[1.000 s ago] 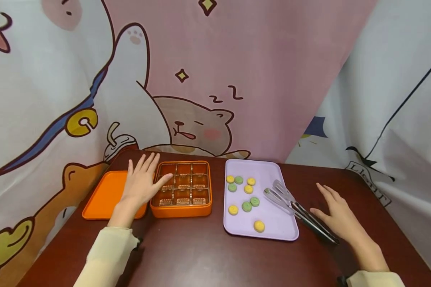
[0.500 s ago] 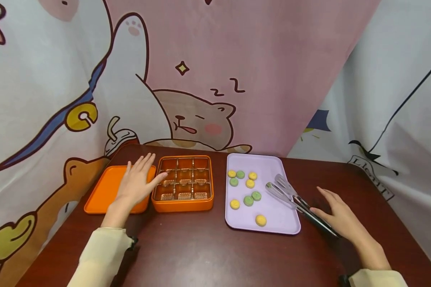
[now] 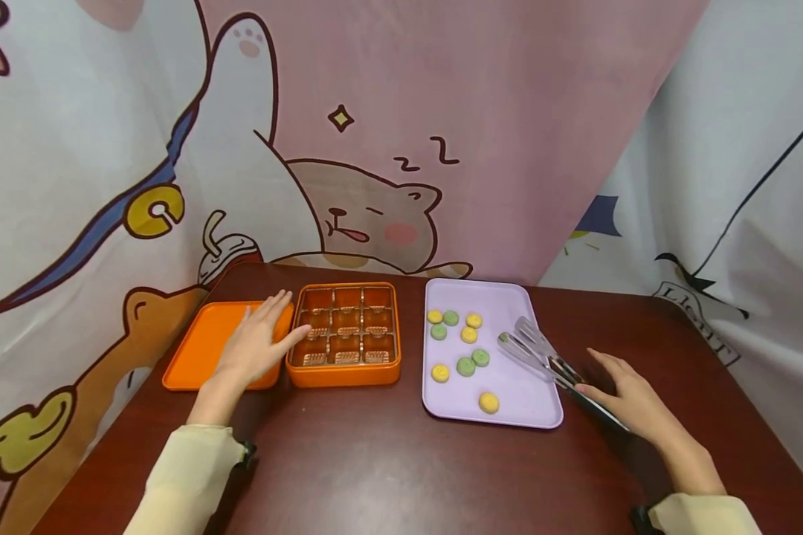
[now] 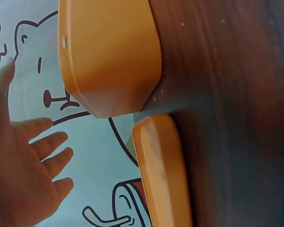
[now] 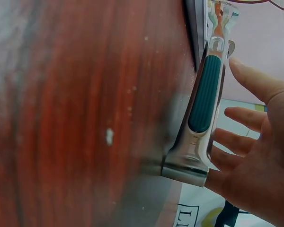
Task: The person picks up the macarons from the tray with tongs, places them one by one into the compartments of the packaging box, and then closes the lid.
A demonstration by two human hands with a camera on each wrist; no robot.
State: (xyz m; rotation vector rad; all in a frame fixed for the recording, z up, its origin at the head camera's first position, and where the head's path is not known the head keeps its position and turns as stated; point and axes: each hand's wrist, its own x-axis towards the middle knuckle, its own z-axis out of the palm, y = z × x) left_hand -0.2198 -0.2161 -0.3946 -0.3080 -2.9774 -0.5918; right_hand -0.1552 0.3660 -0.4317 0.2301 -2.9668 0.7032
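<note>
My left hand hovers, fingers extended, over the flat orange lid and beside the orange box. In the left wrist view it is apart from both. The box holds a clear insert with small square compartments. My right hand reaches over the handle end of the metal tongs, its fingers loosely spread. The right wrist view shows the tongs' green grip close beside the fingertips, not held. The tongs' head lies on the lilac tray, next to several yellow cookies and green cookies.
A dark reddish-brown table bears everything. Behind it and at both sides hangs a cartoon-printed curtain. The box stands between the lid and the tray, and the tongs' handles jut past the tray's right edge.
My right hand has come closer to the tongs' handles. The left hand has shifted slightly near the lid and box. The head view has tilted down a little, then the scene sits higher.
</note>
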